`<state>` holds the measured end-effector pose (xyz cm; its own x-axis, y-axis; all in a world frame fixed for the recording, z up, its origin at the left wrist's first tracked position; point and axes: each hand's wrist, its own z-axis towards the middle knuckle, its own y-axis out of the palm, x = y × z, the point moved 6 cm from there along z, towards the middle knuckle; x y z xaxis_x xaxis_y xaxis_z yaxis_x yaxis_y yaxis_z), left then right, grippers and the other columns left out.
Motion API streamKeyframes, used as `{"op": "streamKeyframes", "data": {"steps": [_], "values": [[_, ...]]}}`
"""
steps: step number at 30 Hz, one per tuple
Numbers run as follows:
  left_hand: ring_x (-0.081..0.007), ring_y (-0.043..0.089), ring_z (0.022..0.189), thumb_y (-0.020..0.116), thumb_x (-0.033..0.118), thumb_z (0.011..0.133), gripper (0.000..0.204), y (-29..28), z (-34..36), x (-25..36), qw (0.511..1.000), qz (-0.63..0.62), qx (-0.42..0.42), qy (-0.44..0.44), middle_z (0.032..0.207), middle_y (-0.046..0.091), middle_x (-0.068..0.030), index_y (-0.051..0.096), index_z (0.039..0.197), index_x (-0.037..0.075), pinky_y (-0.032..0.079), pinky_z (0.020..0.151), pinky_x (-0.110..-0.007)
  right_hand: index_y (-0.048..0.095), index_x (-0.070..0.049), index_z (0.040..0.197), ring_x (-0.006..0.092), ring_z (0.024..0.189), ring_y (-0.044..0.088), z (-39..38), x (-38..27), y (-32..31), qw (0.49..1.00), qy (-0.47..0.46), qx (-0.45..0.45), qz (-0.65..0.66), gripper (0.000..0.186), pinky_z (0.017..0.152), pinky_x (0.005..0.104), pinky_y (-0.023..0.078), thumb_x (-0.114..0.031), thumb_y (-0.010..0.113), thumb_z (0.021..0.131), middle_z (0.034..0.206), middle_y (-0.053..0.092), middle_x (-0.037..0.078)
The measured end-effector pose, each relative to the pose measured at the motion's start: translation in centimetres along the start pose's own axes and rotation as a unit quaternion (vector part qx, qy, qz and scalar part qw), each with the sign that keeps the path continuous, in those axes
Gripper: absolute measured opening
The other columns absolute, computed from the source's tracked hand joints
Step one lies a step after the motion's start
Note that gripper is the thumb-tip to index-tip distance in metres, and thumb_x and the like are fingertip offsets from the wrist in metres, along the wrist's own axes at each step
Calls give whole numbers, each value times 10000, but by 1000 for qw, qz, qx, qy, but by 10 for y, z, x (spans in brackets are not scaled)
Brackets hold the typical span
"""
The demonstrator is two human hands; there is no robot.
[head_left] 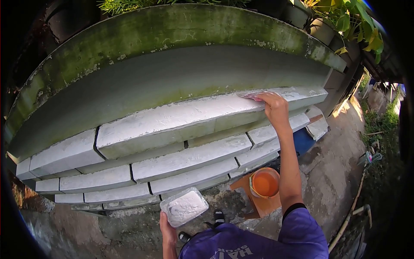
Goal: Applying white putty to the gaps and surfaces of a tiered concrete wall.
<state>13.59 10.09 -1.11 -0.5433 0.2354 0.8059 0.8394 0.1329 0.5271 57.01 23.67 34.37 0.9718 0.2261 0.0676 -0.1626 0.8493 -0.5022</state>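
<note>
My right hand [274, 104] grips a flat, pinkish-handled spreading tool [251, 96], its blade against the white-coated top of the upper concrete ledge [185, 114]. Low at the centre, my left hand [168, 226] holds a clear plastic tray [185, 206] of thick white paste by its left side. Stepped rows of white block-like ledges [185, 160] with dark gaps run below the upper one. The upper ledge's front face is greenish and stained.
A mossy curved wall rim [172, 28] holds potted plants [321, 30]. An orange bucket [265, 182] sits on an orange stool [241, 190] beside my body. A blue object [304, 144] lies right of the ledges, with a cracked path [332, 172], weeds and a pole [351, 207].
</note>
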Motion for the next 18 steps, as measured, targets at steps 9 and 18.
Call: {"op": "streamKeyframes", "data": {"steps": [9,18], "values": [[-249,520,1336,435,402,1074,545,1,-1,-2,999,-30,-15,-21,1448,531,-114,436,1473,31,389,1130,-397,741,-30,950,344,896,698,6,9,-5,1000,9,-25,-2,300,802,417,552,128,575,758,941,741,138],[-228,524,1320,430,390,1079,537,-2,-3,0,1000,-15,-1,-19,1442,529,-104,425,1476,27,390,1126,-380,735,-37,967,305,875,660,42,-118,1,989,-52,29,133,319,767,407,526,132,599,734,951,716,93]]}}
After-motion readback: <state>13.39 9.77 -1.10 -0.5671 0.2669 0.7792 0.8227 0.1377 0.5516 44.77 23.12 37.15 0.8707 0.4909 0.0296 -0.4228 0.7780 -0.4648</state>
